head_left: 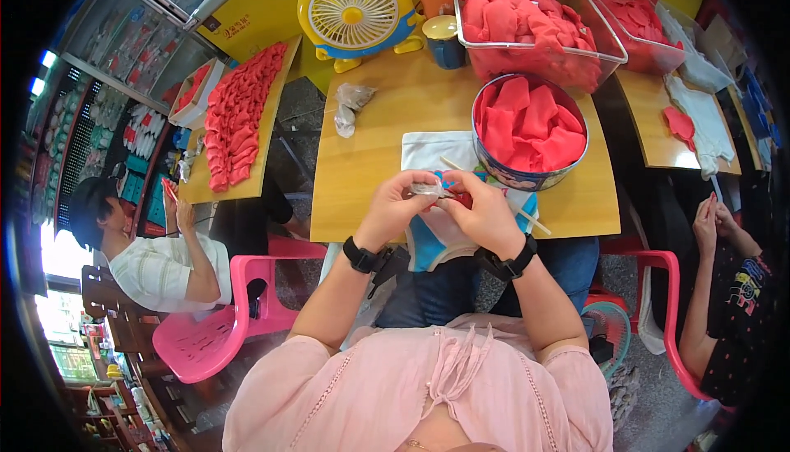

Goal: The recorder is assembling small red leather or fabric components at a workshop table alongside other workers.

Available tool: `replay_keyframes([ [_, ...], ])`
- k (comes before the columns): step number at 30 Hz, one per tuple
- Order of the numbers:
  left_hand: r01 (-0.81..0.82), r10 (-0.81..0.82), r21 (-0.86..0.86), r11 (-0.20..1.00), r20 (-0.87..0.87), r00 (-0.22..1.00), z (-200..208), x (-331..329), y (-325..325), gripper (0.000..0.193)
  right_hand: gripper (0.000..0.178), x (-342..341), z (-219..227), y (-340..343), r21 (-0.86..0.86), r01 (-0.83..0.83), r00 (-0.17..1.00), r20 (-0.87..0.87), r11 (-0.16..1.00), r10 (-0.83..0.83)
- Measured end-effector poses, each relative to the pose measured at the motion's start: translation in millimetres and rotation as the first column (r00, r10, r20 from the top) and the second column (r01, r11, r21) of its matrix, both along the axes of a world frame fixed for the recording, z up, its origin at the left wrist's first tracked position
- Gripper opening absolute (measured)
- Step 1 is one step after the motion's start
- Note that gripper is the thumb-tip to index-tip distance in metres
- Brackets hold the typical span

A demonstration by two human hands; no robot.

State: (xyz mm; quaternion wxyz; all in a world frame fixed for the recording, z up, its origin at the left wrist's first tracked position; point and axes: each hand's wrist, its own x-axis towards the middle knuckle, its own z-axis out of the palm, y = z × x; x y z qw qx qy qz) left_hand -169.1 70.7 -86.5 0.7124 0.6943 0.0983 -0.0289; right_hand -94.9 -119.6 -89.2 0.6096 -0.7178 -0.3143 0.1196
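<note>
Here the hands [401, 197] [480, 210] converge, forearms [550, 300] slanting inward, the left pinching clear plastic [426, 190], the right's grip unclear.

Red cloth [463, 199] and clear plastic [426, 190]
Both small, between left hand [398, 208] and right hand [487, 215], the cloth mostly hidden

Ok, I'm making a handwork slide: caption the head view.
Left hand pinches translucent plastic, right hand alongside, by a round tin of red fabric pieces on a wooden table.
</note>
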Motion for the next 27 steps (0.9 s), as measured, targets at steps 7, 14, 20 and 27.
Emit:
replay_keyframes([
  [7, -0.078, 0.046, 0.137, 0.987, 0.226, 0.973, 6.4, 1.9, -17.0, 0.048, 0.027, 7.3, -5.1, -8.5, -0.202, -0.003, 0.978, 0.203, 0.979, 0.045],
  [14, -0.038, -0.041, 0.338, 0.94, 0.222, 0.974, 12.7, -3.8, -19.8, 0.046, 0.026, 4.6, 2.8, -9.6, -0.036, -0.039, 0.982, 0.185, 0.999, 0.045],
  [20, -0.095, 0.044, 0.417, 0.904, 0.13, 0.991, -1.0, -14.4, -3.1, 0.027, 0.027, 8.2, -2.4, -6.8, -0.038, -0.03, 0.999, -0.039, 0.999, 0.029],
  [27, -0.14, -0.029, 0.563, 0.814, 0.28, 0.959, 11.2, -16.6, -13.1, 0.018, 0.025, 10.4, -2.6, -7.7, -0.018, -0.049, 0.991, -0.123, 0.999, 0.046],
])
